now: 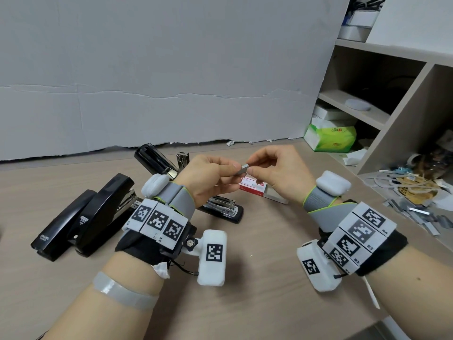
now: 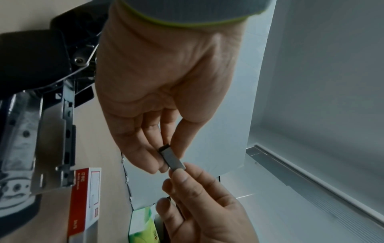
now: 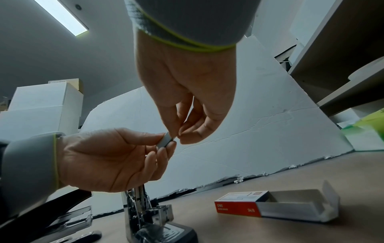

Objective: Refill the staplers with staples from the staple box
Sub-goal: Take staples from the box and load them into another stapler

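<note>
I have the staple strip (image 1: 243,169) pinched between left hand (image 1: 208,177) and right hand (image 1: 277,173) fingertips, long axis running left-right above the staple box (image 1: 253,187).

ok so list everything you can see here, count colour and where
staple strip: one, grey metal, pinched between both hands above the desk
staple box: one, red and white, tray slid open, on the desk under the hands
staplers: four, black; two closed at left, two opened near the left wrist
tissue pack: one, green, by the shelf
loose staples: scattered, grey, right edge of the desk
shelf unit: one, beige, right
foam board: one, white, behind the desk
hands: left hand, right hand, each pinching one end of the strip
</note>
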A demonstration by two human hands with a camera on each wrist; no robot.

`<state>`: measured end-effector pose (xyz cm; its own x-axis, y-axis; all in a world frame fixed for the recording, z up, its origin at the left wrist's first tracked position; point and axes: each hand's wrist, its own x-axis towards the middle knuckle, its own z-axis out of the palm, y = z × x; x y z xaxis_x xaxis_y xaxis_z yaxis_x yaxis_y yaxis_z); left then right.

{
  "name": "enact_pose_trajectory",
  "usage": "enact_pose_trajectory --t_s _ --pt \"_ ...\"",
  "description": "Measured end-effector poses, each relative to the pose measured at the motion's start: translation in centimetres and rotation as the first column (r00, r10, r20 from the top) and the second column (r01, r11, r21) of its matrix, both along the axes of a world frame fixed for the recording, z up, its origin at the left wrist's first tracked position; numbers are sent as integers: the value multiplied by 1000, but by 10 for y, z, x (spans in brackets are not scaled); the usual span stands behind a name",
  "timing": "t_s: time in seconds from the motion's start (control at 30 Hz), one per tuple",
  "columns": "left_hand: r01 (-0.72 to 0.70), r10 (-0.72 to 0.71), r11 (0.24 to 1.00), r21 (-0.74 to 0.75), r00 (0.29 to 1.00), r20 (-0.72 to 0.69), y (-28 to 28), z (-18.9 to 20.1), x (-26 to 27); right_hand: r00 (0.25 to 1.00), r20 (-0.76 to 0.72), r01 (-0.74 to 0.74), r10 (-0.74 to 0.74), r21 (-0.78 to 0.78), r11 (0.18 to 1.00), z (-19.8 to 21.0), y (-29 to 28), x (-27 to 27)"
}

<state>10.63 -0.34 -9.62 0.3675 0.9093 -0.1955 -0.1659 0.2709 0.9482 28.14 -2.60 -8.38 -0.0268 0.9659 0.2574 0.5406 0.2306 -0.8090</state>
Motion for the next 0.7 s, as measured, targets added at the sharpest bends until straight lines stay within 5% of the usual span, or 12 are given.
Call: enact_pose_trajectory --t_s 0.7 --pt "1 -2 998 -57 1000 -7 -3 3 3 995 34 -94 95 -29 995 -2 -2 3"
